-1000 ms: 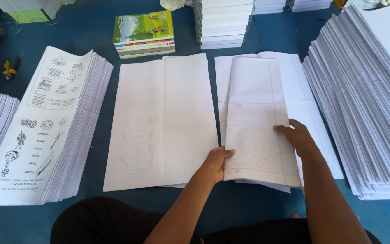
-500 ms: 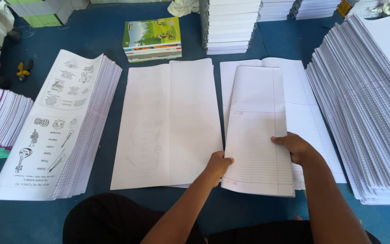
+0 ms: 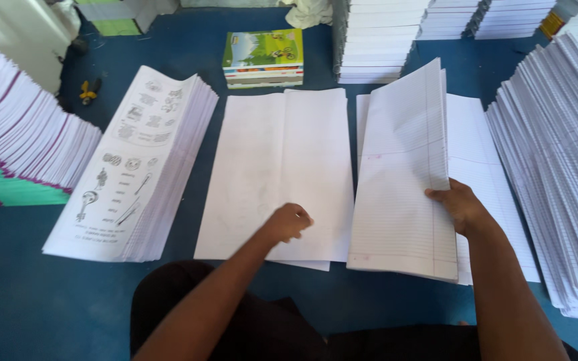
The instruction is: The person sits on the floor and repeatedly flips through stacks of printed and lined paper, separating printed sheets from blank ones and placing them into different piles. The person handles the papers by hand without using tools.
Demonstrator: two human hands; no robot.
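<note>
Lying at far left: fanned stack of purple- and green-edged sheets [image 3: 15,147], well apart from both hands. Resting beside it: tall stack of printed sheets [image 3: 138,167], white with small black line drawings, long axis slanting away up and to the right. Sitting beyond, near the top edge: short pile of booklets with a green and yellow picture cover [image 3: 263,57], rectangular, flat on the blue tabletop [image 3: 28,301].

Lying at centre: plain white sheet pile [image 3: 282,167], long axis running away from the person. Hovering over its near right corner: left hand [image 3: 287,222], fingers curled loosely inward, grasping nothing; contact with the paper impossible to tell.

Standing tilted just right of that pile: ruled sheet bundle [image 3: 403,180], white with faint lines and a red margin, long axis running away from the person, far end raised, near edge resting low. Gripping its right edge: right hand [image 3: 459,207], fingers closed on the paper, thumb in front. Nearer hand to the bundle: the right; bundle lying to the right of the left hand's fingers, close beside.

Lying beneath and right of the bundle: flat ruled sheets [image 3: 486,174]. Slanting at far right: high ruled stack [image 3: 556,174]. Standing along the back: white paper towers [image 3: 382,37].
</note>
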